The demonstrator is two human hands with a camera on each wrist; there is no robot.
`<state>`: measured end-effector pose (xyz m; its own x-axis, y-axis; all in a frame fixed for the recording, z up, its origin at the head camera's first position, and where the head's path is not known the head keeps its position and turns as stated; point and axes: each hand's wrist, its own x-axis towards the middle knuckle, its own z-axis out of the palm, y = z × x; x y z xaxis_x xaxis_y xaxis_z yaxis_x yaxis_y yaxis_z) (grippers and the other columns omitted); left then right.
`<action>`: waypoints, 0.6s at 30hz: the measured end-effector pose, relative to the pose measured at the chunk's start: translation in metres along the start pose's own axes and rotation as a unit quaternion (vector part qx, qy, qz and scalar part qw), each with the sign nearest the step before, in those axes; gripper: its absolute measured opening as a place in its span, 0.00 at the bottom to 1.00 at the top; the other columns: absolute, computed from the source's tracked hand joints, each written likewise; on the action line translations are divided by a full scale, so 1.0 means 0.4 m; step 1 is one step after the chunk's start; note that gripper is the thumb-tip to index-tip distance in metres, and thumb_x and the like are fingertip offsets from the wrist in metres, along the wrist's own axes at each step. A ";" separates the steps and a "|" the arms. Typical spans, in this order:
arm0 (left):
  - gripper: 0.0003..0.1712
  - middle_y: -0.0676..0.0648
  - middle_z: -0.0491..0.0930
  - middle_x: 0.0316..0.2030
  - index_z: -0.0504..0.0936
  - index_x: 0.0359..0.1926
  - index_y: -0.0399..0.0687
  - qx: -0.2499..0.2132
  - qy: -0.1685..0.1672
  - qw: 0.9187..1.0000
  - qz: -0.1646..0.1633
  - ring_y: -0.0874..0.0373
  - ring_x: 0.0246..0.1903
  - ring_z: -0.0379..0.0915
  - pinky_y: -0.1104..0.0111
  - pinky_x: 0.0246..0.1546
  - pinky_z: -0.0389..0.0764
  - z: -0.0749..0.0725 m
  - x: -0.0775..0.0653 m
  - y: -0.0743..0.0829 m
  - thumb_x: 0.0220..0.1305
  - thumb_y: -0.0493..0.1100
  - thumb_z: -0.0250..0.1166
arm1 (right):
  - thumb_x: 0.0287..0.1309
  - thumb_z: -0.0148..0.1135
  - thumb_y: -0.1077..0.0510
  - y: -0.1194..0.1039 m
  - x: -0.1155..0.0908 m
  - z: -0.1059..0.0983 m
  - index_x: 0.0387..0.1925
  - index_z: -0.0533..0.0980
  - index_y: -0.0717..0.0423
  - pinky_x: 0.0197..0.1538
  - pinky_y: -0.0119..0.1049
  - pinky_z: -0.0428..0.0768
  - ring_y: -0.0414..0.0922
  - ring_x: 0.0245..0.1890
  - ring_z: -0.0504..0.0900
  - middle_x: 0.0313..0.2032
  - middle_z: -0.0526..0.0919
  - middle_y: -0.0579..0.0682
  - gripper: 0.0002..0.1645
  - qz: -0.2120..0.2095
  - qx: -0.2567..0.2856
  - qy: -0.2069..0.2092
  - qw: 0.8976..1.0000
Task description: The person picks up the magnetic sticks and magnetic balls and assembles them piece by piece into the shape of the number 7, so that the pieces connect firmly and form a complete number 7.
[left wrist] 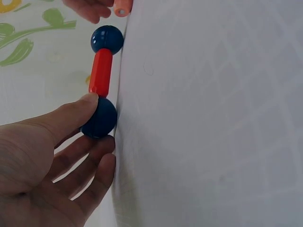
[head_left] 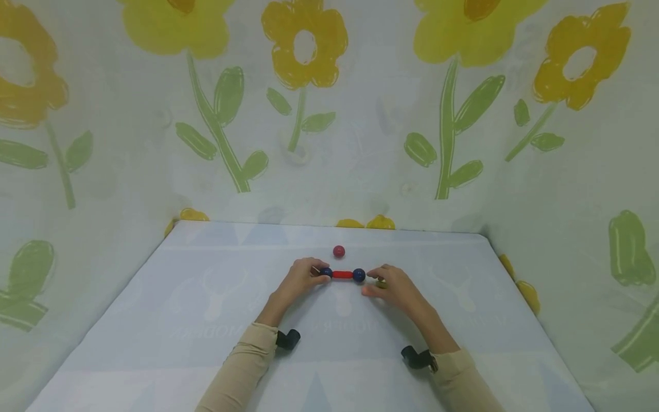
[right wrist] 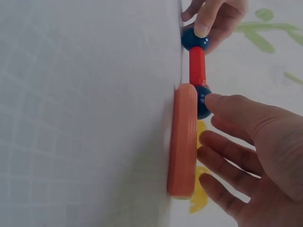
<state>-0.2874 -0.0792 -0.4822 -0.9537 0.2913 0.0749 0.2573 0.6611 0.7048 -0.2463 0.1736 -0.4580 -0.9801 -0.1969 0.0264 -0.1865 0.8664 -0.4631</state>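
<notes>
Two dark blue balls sit at either end of a short red rod (head_left: 342, 274), forming one joined piece on the table. My left hand (head_left: 304, 276) pinches the left blue ball (left wrist: 99, 118) between thumb and fingers. Just beside the right blue ball (head_left: 358, 275) is my right hand (head_left: 395, 289), its fingers parted and loosely bent; the left wrist view shows a gap between them. An orange-pink rod (right wrist: 183, 142) lies on the table near the right hand, not gripped. Beyond the joined piece rests a red ball (head_left: 338, 251).
A pale cloth with faint prints covers the table (head_left: 216, 343). Flower-patterned sheets (head_left: 360, 143) hang behind it and at both sides. Black wrist cameras (head_left: 288, 340) sit on both forearms.
</notes>
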 end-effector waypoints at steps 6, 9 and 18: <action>0.20 0.48 0.85 0.46 0.84 0.53 0.48 -0.004 -0.002 1.000 -0.001 0.58 0.40 0.79 0.65 0.47 0.83 -0.002 -0.001 0.000 0.58 0.43 0.72 | 0.49 0.73 0.40 0.006 -0.018 0.000 0.49 0.83 0.52 0.47 0.39 0.84 0.44 0.41 0.80 0.39 0.84 0.49 0.29 -0.021 -0.018 0.028 0.999; 0.20 0.48 0.85 0.46 0.84 0.53 0.48 -0.004 -0.001 1.000 -0.002 0.58 0.40 0.79 0.65 0.47 0.83 -0.003 -0.001 0.001 0.58 0.43 0.72 | 0.49 0.73 0.39 0.008 -0.023 -0.002 0.48 0.84 0.52 0.44 0.37 0.84 0.43 0.38 0.80 0.37 0.84 0.48 0.29 -0.025 -0.017 0.037 0.999; 0.21 0.48 0.85 0.46 0.84 0.53 0.48 -0.001 0.001 1.000 -0.001 0.59 0.39 0.79 0.66 0.47 0.83 -0.002 0.001 0.004 0.58 0.44 0.72 | 0.50 0.73 0.41 0.013 -0.028 -0.007 0.40 0.86 0.53 0.41 0.33 0.84 0.39 0.33 0.80 0.31 0.83 0.45 0.23 -0.023 -0.013 0.026 0.999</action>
<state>-0.2873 -0.0785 -0.4805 -0.9541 0.2898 0.0750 0.2559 0.6596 0.7068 -0.2365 0.1815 -0.4581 -0.9725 -0.2133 0.0940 -0.2328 0.8691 -0.4365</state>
